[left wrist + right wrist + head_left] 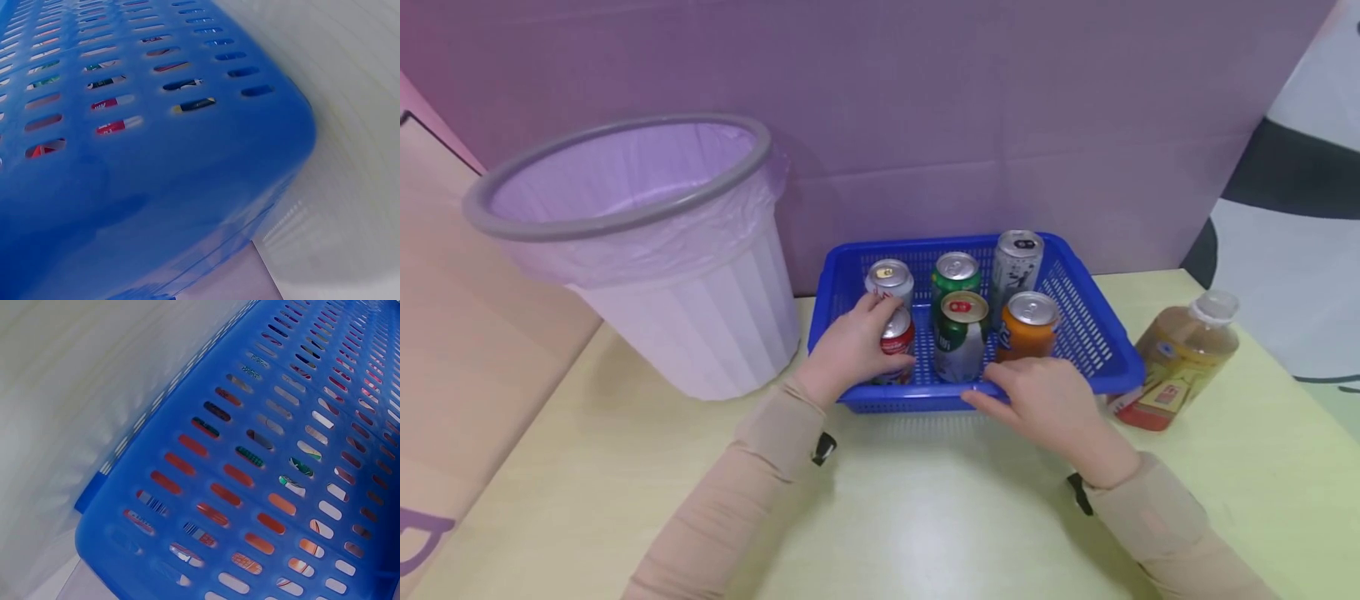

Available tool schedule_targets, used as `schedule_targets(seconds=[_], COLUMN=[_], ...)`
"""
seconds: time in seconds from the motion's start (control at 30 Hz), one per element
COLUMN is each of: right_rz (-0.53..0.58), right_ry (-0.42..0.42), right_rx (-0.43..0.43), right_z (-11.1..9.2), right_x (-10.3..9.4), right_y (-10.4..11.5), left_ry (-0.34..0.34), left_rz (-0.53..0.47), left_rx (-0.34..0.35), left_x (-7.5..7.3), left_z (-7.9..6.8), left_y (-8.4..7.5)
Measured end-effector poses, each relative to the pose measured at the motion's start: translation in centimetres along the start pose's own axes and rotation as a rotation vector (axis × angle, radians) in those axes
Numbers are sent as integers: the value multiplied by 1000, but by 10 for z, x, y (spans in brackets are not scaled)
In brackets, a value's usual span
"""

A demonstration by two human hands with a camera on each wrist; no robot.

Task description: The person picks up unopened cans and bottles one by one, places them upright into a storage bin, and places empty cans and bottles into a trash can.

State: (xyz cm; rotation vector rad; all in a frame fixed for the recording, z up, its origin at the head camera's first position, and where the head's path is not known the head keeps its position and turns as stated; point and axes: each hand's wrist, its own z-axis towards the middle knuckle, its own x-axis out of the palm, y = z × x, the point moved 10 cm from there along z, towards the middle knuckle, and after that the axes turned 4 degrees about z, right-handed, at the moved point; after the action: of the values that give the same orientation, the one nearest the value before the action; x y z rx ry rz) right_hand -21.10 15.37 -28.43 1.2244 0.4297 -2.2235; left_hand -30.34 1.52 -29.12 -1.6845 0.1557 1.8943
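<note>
A blue plastic basket (1093, 333) with slotted walls holds several drink cans. My left hand (850, 346) reaches over its front left side, with fingers and thumb curved round a red can (897, 329). Behind that can stands a silver-white can (891, 275). My right hand (1045, 400) grips the front rim, thumb along the rim and fingers over it, close to an orange can (1030, 329). Between the hands is a green and silver can (961, 342). Farther back stand a green can (957, 268) and a tall silver can (1017, 262). Both wrist views show the basket's slotted wall (175, 156).
A white bin (700, 308) with a grey rim and a plastic liner stands left of the basket. To the right, a bottle (1183, 354) of amber drink leans beside the basket. A purple panel (1000, 125) rises behind the pale table (925, 517).
</note>
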Motion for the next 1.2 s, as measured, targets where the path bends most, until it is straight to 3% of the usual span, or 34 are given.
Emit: schedule_targets(seconds=[0.83, 1.2], right_rz=[6, 7], right_ry=[4, 7], right_rx=[1, 1], right_z=[-1, 0], right_x=[1, 1], right_y=[-1, 0], left_ry=[16, -140], left_rz=[-2, 64], left_rx=[-8, -11], left_x=[2, -18], left_z=[0, -10], left_y=[1, -1])
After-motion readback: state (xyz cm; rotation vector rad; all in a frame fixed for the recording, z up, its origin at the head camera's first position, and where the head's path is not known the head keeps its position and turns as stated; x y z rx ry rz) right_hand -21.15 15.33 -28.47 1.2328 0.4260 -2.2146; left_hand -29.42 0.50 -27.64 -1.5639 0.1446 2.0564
